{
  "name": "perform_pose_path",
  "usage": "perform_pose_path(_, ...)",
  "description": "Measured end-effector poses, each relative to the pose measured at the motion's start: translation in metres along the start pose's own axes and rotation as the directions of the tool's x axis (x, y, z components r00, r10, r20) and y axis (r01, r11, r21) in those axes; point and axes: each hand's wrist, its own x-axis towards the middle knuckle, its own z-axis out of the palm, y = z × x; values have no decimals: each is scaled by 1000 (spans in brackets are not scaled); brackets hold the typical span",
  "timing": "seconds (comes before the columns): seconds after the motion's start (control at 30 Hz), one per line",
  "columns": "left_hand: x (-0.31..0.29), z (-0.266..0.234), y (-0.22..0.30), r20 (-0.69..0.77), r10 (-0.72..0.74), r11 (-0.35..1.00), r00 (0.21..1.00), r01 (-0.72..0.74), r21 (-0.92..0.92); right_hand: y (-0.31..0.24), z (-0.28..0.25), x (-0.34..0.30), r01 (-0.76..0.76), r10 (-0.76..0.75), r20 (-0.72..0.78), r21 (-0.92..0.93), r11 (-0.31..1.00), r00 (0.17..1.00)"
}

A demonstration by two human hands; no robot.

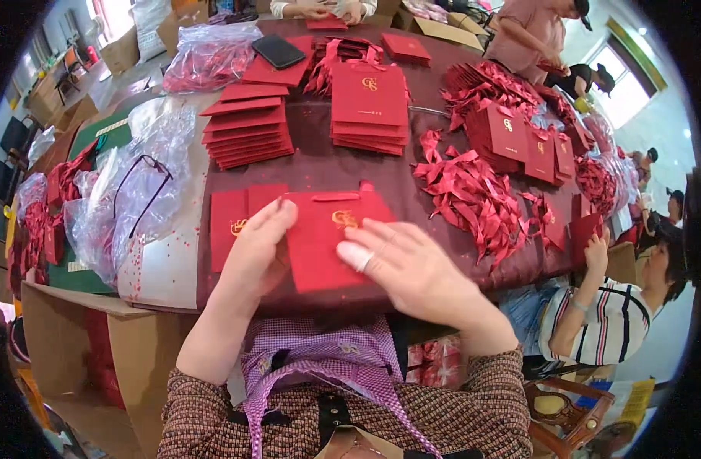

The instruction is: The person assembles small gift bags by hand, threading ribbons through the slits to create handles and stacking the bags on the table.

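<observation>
A flat red paper gift bag [320, 260] with a gold print and a ribbon at its top edge is in front of me, near the table's front edge. My left hand [255, 245] grips its left side, thumb over the front and fingers mostly hidden. Across the bag's right side lies my right hand [411, 268], fingers stretched out and slightly blurred; a white wrap covers its thumb. Other flat red bags [226, 216] lie beneath and to the left. Beyond them stand a stack of red bags [369, 96] and a stack without visible print [247, 126].
Loose red ribbons [473, 195] are heaped at right, near more bags [507, 138]. A black phone [278, 51] lies on bags at the back. Eyeglasses [140, 191] rest on clear plastic at left. A cardboard box [144, 367] stands lower left. Co-workers sit right and opposite.
</observation>
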Motion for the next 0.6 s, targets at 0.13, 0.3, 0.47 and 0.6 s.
perform_pose_path(0.13, -4, -12, 25, 29, 199, 959, 980, -201, 201, 40, -41, 25, -238, 293, -197, 263, 935, 935)
perform_pose_path(0.3, -6, -47, 35, -31, 525, 674, 851, -393, 626, 131, -61, 56, -178, 684, -230, 864, 472, 693)
perform_pose_path(0.47, 8, -79, 40, 19, 674, 448, 739, -428, 785, 190, -57, 85, -18, 770, -290, 931, 364, 568)
perform_pose_path(0.6, 27, -100, 42, 138, 759, 36, 636, -253, 967, 211, -35, 113, -221, 423, -647, 372, 901, 634)
